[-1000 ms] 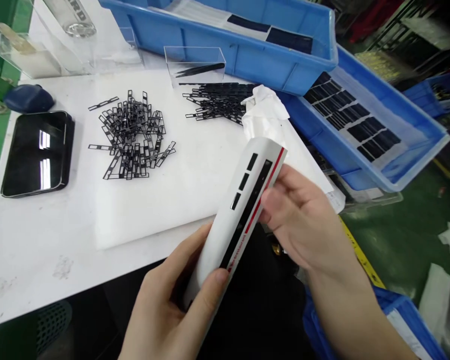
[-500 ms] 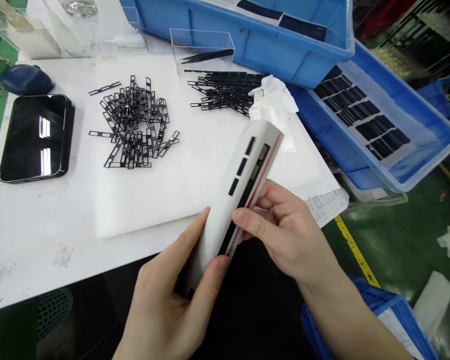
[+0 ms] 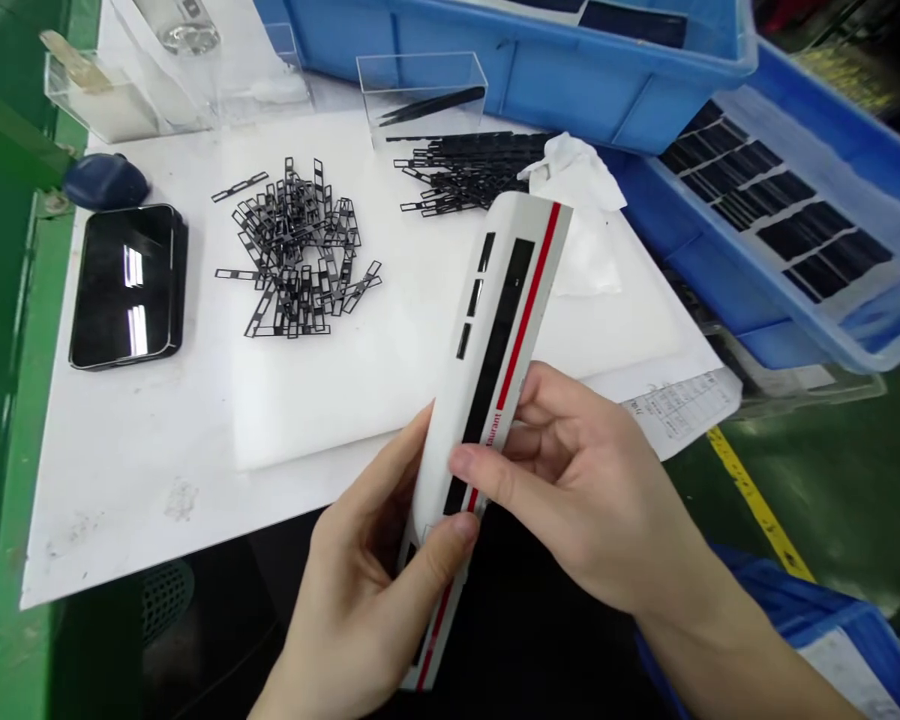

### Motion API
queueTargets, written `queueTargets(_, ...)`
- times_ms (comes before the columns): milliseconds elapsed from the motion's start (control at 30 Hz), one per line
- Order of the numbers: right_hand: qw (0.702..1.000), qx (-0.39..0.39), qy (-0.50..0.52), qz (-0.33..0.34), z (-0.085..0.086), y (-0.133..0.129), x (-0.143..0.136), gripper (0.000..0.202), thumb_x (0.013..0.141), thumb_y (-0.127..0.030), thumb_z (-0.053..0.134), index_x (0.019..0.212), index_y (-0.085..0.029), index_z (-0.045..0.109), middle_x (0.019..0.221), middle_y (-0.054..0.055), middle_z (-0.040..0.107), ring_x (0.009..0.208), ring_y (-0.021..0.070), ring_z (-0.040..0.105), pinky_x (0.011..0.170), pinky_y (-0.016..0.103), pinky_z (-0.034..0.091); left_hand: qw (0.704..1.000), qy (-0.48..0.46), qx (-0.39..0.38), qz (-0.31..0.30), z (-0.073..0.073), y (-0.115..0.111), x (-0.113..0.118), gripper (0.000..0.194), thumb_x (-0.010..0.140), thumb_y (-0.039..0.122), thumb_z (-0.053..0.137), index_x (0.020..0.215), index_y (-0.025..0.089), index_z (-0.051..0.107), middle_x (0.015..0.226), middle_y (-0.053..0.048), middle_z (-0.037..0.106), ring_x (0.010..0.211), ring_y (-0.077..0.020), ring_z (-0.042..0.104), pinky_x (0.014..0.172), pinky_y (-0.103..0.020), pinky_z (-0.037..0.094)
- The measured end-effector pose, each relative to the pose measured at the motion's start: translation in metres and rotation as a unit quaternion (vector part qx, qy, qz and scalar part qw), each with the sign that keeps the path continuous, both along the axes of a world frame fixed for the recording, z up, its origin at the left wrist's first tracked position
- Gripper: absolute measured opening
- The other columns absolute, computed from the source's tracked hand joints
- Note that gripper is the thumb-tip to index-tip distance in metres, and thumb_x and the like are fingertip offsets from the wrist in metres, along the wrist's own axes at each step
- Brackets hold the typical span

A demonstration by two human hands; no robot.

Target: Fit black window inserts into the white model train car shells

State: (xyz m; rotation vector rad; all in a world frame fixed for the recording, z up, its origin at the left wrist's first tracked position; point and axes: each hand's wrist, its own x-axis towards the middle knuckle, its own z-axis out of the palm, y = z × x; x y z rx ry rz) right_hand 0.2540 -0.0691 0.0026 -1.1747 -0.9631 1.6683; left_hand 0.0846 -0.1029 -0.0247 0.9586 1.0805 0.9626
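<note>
Head view: the white table [image 3: 142,440] spread across the left and middle of the frame. One blue bin [image 3: 547,90] crossed the top, and a second bin [image 3: 712,260] slanted down the right side, dark pieces lined up in it. The white board [image 3: 390,330] lay on the table, mid-frame. In front of its near edge, the white shell [image 3: 487,330] tilted from lower centre up to the right, its black windows and red stripe showing. The left hand [image 3: 367,590] was closed around the shell's lower part, thumb by the stripe; the right hand [image 3: 585,490] gripped its right side narrowly, thumb on the face, other fingers curled at the edge. A glossy black case [image 3: 124,285] sat at left. On the board, the loose frames [image 3: 292,245] lay heaped left of centre, while the stacked frames [image 3: 472,170] lay at upper centre, touching the crumpled cloth [image 3: 577,180]. Just behind them stood a clear box [image 3: 420,70] containing black tweezers [image 3: 435,103].
</note>
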Motion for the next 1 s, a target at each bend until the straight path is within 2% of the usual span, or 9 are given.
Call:
queueTargets(67,1.0,0.0,-0.001,-0.003,-0.003,0.004,-0.004,0.01,0.095,-0.018,0.075,0.099,-0.022,0.066,0.09,-0.002,0.076,0.081,0.0131,0.076,0.084,0.025,0.065,1.0,-0.012,0.003,0.008,-0.004,0.004,-0.002,0.057,0.094,0.019,0.078,0.145,0.039,0.065,0.151,0.004,0.067,0.145,-0.0225,0.058,0.118,-0.025,0.049)
queueTargets(133,1.0,0.004,0.008,-0.002,-0.005,0.007,-0.007,0.014,0.093,-0.019,0.078,0.098,-0.022,0.066,0.084,-0.003,0.074,0.081,0.0138,0.076,0.079,0.023,0.065,0.998,-0.055,-0.009,0.004,-0.006,0.012,-0.006,0.048,0.097,0.021,0.075,0.142,0.037,0.068,0.146,0.001,0.071,0.141,-0.0248,0.061,0.115,-0.028,0.052)
queueTargets(267,0.998,0.026,-0.015,0.051,0.003,0.005,-0.006,0.012,0.095,-0.023,0.076,0.103,-0.024,0.067,0.091,-0.004,0.077,0.076,0.0131,0.077,0.064,0.017,0.062,0.974,-0.199,-0.098,-0.036,-0.004,0.023,-0.012,0.031,0.098,0.03,0.069,0.128,0.028,0.077,0.11,-0.006,0.084,0.11,-0.0313,0.079,0.085,-0.033,0.066)
queueTargets(367,0.988,0.052,-0.106,0.097,0.014,0.0,-0.001,0.004,0.102,-0.028,0.066,0.103,-0.025,0.065,0.078,-0.005,0.074,0.061,0.012,0.074,0.054,0.017,0.057,0.954,-0.249,-0.16,-0.05,0.001,0.023,-0.014,0.039,0.091,0.038,0.073,0.126,0.022,0.076,0.095,-0.008,0.083,0.094,-0.0348,0.082,0.079,-0.041,0.068)
queueTargets(433,0.976,0.088,-0.172,0.097,0.019,-0.002,0.001,0.017,0.106,-0.031,0.057,0.092,-0.024,0.062,0.064,-0.005,0.067,0.052,0.0113,0.068,0.05,0.019,0.053,0.952,-0.238,-0.184,-0.05,0.003,0.021,-0.013,0.049,0.087,0.044,0.075,0.129,0.02,0.074,0.094,-0.01,0.082,0.091,-0.0373,0.081,0.08,-0.046,0.068)
queueTargets(500,0.965,0.128,-0.215,0.084,0.022,-0.002,0.001,0.027,0.107,-0.031,0.052,0.082,-0.023,0.057,0.06,-0.004,0.064,0.052,0.0114,0.065,0.05,0.022,0.049,0.958,-0.207,-0.194,-0.042,0.003,0.019,-0.013,0.052,0.086,0.047,0.076,0.13,0.02,0.074,0.093,-0.011,0.082,0.092,-0.0393,0.081,0.081,-0.05,0.068)
queueTargets(700,0.948,0.195,-0.216,0.128,0.02,-0.004,0.0,0.023,0.106,-0.024,0.048,0.09,-0.021,0.064,0.062,-0.002,0.063,0.054,0.0119,0.064,0.054,0.024,0.045,0.977,-0.163,-0.136,-0.012,-0.002,0.015,-0.011,0.048,0.087,0.054,0.076,0.125,0.024,0.077,0.092,-0.01,0.082,0.094,-0.0379,0.08,0.084,-0.049,0.067)
queueTargets(867,0.937,0.223,-0.242,0.115,0.02,-0.006,-0.002,0.026,0.104,-0.022,0.047,0.087,-0.02,0.066,0.061,-0.002,0.063,0.052,0.0121,0.061,0.053,0.025,0.041,0.982,-0.171,-0.082,-0.009,-0.01,0.015,-0.013,0.038,0.088,0.048,0.077,0.119,0.026,0.081,0.093,-0.009,0.082,0.093,-0.0359,0.079,0.086,-0.046,0.066)
queueTargets(1000,0.936,0.228,-0.246,0.105,0.024,-0.007,-0.006,0.027,0.102,-0.021,0.048,0.082,-0.022,0.065,0.069,0.002,0.07,0.057,0.0143,0.066,0.052,0.024,0.042,0.984,-0.172,-0.051,-0.005,-0.019,0.009,-0.022,0.034,0.094,0.045,0.071,0.123,0.031,0.08,0.1,-0.007,0.083,0.092,-0.0322,0.08,0.087,-0.043,0.065)
